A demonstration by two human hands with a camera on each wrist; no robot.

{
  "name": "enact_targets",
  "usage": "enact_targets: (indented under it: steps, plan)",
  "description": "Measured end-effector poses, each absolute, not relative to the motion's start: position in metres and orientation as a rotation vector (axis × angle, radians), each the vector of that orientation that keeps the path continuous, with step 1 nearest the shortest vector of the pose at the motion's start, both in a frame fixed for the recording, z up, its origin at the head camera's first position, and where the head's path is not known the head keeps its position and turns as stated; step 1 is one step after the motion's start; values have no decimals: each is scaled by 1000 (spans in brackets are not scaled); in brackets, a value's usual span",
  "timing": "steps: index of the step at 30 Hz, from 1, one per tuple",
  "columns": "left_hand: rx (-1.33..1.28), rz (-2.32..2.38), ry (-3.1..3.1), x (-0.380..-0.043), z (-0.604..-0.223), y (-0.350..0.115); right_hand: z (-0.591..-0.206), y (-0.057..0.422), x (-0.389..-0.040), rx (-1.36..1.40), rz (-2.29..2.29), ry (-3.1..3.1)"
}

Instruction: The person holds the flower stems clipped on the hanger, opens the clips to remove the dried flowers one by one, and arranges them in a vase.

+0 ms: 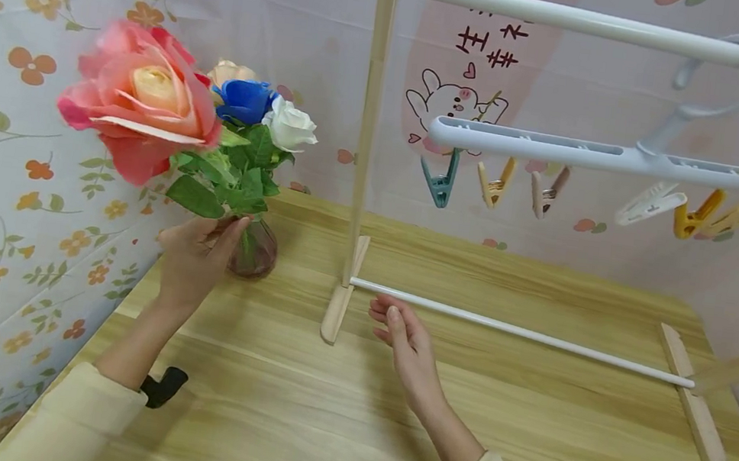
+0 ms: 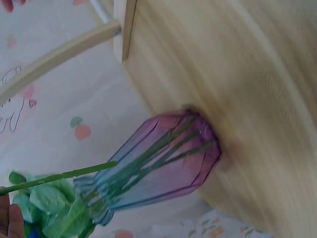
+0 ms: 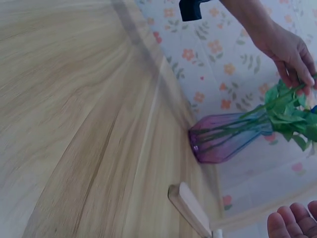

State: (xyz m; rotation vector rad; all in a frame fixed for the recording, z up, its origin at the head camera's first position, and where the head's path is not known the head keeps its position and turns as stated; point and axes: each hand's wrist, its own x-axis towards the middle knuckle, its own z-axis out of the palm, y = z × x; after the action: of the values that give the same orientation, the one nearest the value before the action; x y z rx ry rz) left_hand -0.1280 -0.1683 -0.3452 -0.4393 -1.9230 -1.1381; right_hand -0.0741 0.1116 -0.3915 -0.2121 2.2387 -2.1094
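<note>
My left hand point(image 1: 192, 263) pinches the green stem point(image 2: 59, 177) of a large pink artificial rose point(image 1: 173, 110). In the left wrist view the stem's lower end is outside the glass, beside the neck of a purple-and-blue faceted vase point(image 2: 163, 153). The vase stands upright on the table at the left. Several stems stand inside it, bearing a blue rose point(image 1: 245, 100), a white rose point(image 1: 290, 126) and a cream rose point(image 1: 231, 73). My right hand point(image 1: 408, 351) hovers over the table near a white lower rod point(image 1: 523, 329), fingers loosely bent and holding nothing.
A wooden rack with a left post point(image 1: 367, 146) and a white top rod point(image 1: 575, 23) stands at centre and right. From it hangs a pale hanger point(image 1: 546, 148) with several clothespins point(image 1: 445, 182). Flowered curtains point(image 1: 18, 164) border the wooden table point(image 1: 267, 387).
</note>
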Motion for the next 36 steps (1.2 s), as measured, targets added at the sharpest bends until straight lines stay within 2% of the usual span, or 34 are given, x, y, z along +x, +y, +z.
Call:
enact_targets:
  steps: [12,21,36]
  plan:
    - [-440,-1198,-1780,-134,-330,-179,-397,71,-91,-251,-2119,2138]
    - [-338,-1120,-1828,-142,-313,-188,-397,48,-100,-281,-2130,2142]
    - [-335,-1224,-1759,-156,-299,-178,-396,7,-128,-299,-2155,2074]
